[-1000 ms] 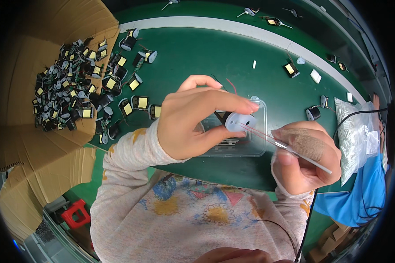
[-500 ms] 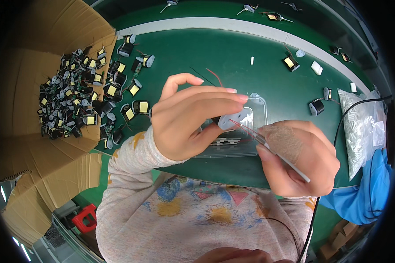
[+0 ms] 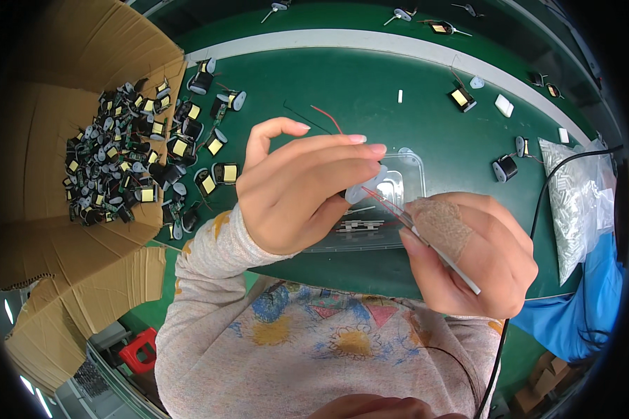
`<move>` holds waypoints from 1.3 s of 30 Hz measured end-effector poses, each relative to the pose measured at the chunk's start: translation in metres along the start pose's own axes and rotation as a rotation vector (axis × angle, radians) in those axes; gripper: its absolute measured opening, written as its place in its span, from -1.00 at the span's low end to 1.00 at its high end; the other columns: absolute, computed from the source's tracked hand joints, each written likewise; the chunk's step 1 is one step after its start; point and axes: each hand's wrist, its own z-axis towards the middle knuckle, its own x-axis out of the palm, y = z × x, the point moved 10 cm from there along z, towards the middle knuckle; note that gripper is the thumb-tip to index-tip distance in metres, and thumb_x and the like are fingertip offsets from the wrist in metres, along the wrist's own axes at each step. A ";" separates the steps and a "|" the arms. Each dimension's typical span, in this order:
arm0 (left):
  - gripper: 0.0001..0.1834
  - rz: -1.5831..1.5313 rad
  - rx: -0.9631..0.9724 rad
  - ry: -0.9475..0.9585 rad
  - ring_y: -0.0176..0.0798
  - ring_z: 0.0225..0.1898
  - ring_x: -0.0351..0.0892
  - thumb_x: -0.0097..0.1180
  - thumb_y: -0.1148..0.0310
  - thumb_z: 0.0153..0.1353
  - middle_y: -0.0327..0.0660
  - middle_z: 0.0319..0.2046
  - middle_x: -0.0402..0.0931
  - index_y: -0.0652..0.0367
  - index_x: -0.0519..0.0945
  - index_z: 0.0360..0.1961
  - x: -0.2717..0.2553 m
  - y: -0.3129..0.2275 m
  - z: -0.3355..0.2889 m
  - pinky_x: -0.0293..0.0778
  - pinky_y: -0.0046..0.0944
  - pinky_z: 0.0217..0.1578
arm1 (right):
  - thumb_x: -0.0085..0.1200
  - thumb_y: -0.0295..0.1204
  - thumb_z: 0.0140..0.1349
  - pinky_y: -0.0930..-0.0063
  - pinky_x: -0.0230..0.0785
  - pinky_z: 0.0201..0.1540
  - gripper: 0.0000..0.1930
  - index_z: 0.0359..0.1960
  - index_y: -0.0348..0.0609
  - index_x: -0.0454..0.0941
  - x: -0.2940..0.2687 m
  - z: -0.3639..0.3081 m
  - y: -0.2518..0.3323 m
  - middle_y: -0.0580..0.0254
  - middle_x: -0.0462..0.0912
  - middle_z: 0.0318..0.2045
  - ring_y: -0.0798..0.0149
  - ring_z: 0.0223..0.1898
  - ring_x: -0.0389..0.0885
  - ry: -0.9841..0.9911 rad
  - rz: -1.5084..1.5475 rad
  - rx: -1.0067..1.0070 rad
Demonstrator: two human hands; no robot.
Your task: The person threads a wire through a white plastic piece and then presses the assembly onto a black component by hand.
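Note:
In front of me, my left hand grips a small black part with a round grey cap; the fingers hide most of it. A red wire and a dark wire stick out past the fingers on its far side. From the cap, thin red wires run toward my right hand. That hand, with a tan bandage on one finger, is closed around a slim grey stick at the wires' end. How the wires meet the stick is too small to tell. Below both hands sits a clear plastic box holding metal pieces.
On the left, a cardboard box lies open with many black-and-grey parts spilling onto the green table. More such parts lie at the right, near white blocks. A bag of white pieces and a black cable are farther right.
Both hands have shifted slightly left, with the capped part and the stick still held. The cap has turned a little.

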 end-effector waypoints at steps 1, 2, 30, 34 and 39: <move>-0.57 0.001 -0.004 -0.002 -0.32 -0.20 0.61 0.16 0.66 -0.33 -0.29 -0.23 0.62 0.12 0.59 -0.29 0.000 0.000 0.000 0.24 -0.25 -0.11 | 0.24 -0.79 -0.44 0.41 0.48 -0.47 -0.67 -0.47 -0.42 0.52 0.000 0.000 0.000 -0.01 0.59 -0.55 0.08 -0.52 0.61 -0.009 0.000 0.006; -0.56 0.002 -0.009 -0.004 -0.32 -0.20 0.61 0.16 0.66 -0.34 -0.30 -0.24 0.63 0.12 0.59 -0.29 -0.001 0.000 0.000 0.24 -0.25 -0.11 | 0.24 -0.79 -0.44 0.41 0.48 -0.47 -0.67 -0.47 -0.41 0.52 0.000 -0.001 -0.001 0.00 0.59 -0.55 0.08 -0.52 0.61 -0.018 0.001 0.012; -0.48 -0.111 -0.037 0.037 -0.20 -0.28 0.64 0.41 0.54 -0.26 -0.06 -0.26 0.62 0.17 0.45 -0.21 -0.001 -0.003 -0.001 0.23 -0.16 -0.04 | 0.30 -0.73 -0.43 0.37 0.50 -0.50 -0.55 -0.34 -0.43 0.49 -0.001 -0.007 0.010 -0.09 0.60 -0.48 0.04 -0.49 0.62 -0.022 0.013 -0.114; -0.64 -0.119 -0.065 -0.059 -0.37 -0.34 0.63 0.38 0.45 -0.20 -0.27 -0.28 0.64 0.12 0.58 -0.28 -0.007 0.000 -0.001 0.26 -0.33 -0.19 | 0.30 -0.73 -0.43 0.37 0.50 -0.50 -0.55 -0.35 -0.42 0.49 -0.001 -0.005 0.012 -0.08 0.60 -0.48 0.03 -0.48 0.62 0.006 -0.002 -0.112; -0.63 -0.121 -0.064 -0.066 -0.37 -0.34 0.63 0.39 0.46 -0.22 -0.26 -0.27 0.64 0.12 0.58 -0.28 -0.008 0.000 -0.003 0.26 -0.33 -0.18 | 0.30 -0.73 -0.44 0.38 0.51 -0.49 -0.56 -0.36 -0.41 0.49 0.000 -0.006 0.012 -0.07 0.59 -0.48 0.03 -0.48 0.62 0.023 0.000 -0.123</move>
